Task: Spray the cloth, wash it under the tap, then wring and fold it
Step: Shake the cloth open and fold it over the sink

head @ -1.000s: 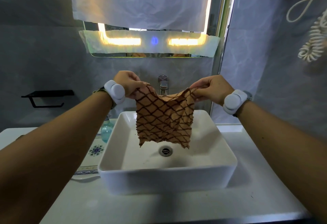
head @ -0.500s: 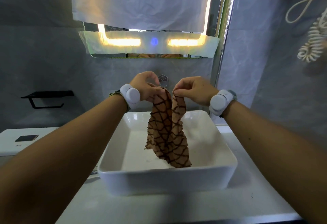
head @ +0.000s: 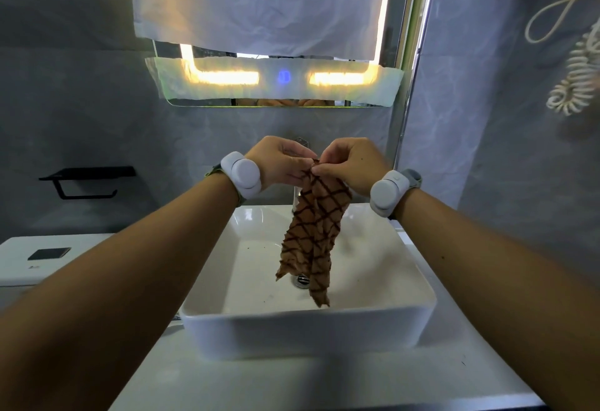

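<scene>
Nearest, the white worktop (head: 292,384) carries a square white basin (head: 308,323), whose floor shows a few dark specks and no standing water around the drain (head: 302,280). Above that drain hangs the cloth (head: 313,232), an orange-brown piece with a dark lattice pattern. It is doubled lengthwise into a narrow strip, its lower end dangling inside the basin without clearly touching the floor. At its top the left hand (head: 279,163) and the right hand (head: 352,163) meet, touching each other, and the fingers (head: 326,168) of both are pinched together on the cloth's upper corners, so each hand is clamped on the cloth. Just behind them the tap (head: 302,142) is mostly hidden, with no stream of water visible from it. Further back, a lit mirror (head: 279,86) on the grey wall is largely draped with a white sheet (head: 259,1). No spray bottle is in view. Judging by the dry tap and the corners brought together, the spraying, washing and wringing look finished and the first fold is being made, though whether the cloth is wet cannot be told. What seems left is to fold the strip again into a compact shape and set it down
</scene>
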